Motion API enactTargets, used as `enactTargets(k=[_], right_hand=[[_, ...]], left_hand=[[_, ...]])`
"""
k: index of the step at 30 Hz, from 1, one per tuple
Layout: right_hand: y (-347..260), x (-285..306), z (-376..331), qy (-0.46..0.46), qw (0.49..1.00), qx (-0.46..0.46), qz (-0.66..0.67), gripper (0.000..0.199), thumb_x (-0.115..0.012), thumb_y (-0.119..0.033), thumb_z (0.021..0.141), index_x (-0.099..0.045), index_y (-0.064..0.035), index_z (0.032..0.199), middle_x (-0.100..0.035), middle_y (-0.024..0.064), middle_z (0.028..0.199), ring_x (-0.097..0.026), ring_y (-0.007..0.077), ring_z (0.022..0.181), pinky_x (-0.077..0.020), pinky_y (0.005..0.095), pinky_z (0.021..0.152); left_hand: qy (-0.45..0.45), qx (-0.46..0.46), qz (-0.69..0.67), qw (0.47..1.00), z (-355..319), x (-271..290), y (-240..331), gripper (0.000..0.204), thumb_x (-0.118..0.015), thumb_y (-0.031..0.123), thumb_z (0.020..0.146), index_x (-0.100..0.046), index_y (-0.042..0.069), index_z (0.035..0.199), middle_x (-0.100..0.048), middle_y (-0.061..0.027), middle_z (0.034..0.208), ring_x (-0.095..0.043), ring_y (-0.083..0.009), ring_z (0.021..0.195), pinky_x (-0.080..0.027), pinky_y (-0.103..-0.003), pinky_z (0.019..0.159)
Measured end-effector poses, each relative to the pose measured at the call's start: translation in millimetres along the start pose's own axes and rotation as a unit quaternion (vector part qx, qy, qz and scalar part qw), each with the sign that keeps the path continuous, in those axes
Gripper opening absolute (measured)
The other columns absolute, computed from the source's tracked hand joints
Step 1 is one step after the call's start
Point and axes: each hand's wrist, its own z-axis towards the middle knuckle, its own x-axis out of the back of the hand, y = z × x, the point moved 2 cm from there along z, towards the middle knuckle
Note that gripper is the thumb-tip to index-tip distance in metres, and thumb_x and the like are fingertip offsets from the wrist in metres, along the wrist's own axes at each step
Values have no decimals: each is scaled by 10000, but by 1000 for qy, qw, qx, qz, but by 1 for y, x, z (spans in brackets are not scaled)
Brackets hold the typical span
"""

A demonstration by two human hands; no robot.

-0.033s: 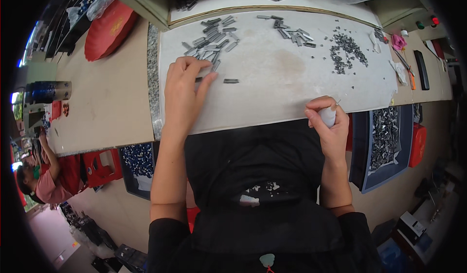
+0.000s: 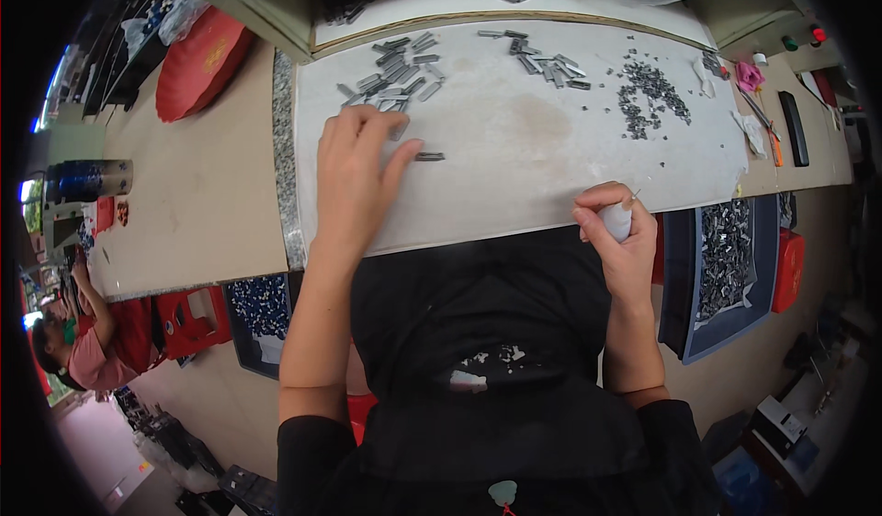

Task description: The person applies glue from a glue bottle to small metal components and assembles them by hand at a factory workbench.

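My left hand (image 2: 356,171) hovers low over the white work surface (image 2: 496,185), palm down. Its thumb and fingers are apart, and a grey metal piece (image 2: 399,130) shows at the fingertips; whether they touch it I cannot tell. Just beyond them lies a loose pile of small grey metal bars (image 2: 393,73). A single dark bar (image 2: 430,157) rests beside the thumb tip. Near the front edge, my right hand (image 2: 625,240) is closed around a small white, rounded object (image 2: 616,223) with a brownish end and a thin pointed tip.
More bars (image 2: 551,66) and scattered tiny dark parts (image 2: 652,98) lie farther right. A shelf edge (image 2: 514,27) runs along the back. Blue-grey bins (image 2: 675,286) of parts flank me below table height. A red tray (image 2: 202,66) and a co-worker (image 2: 96,351) are at left.
My left hand has moved slightly right, its thumb now closer to the single dark bar. A dark piece seen under that hand before is now hidden. My right hand keeps its grip.
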Motion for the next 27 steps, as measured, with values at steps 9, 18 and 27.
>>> enactTargets(k=[9,18,27], right_hand=[[1,18,8,31,999,12,19,79,-622,11,735,-588,-8,803,-574,13,730,-510,60,662,-399,187,603],[1,38,16,53,998,9,26,69,-614,23,735,-586,1,795,-565,10,733,-491,54,654,-383,178,581],[-8,29,29,38,998,29,46,69,-615,4,747,-590,-2,811,-570,11,750,-504,58,686,-393,187,620]], left_hand=[[33,-184,78,979,81,-90,64,389,-631,296,735,-552,58,1032,-454,-163,1136,-374,-335,1112,-272,-516,926],[-10,-107,56,993,91,-112,58,565,-558,426,776,-446,91,1218,-330,-213,1280,-243,-373,1225,-175,-570,974],[-34,-121,102,987,75,-70,2,581,-510,422,810,-375,101,1275,-308,-173,1332,-252,-318,1256,-203,-440,1025]])
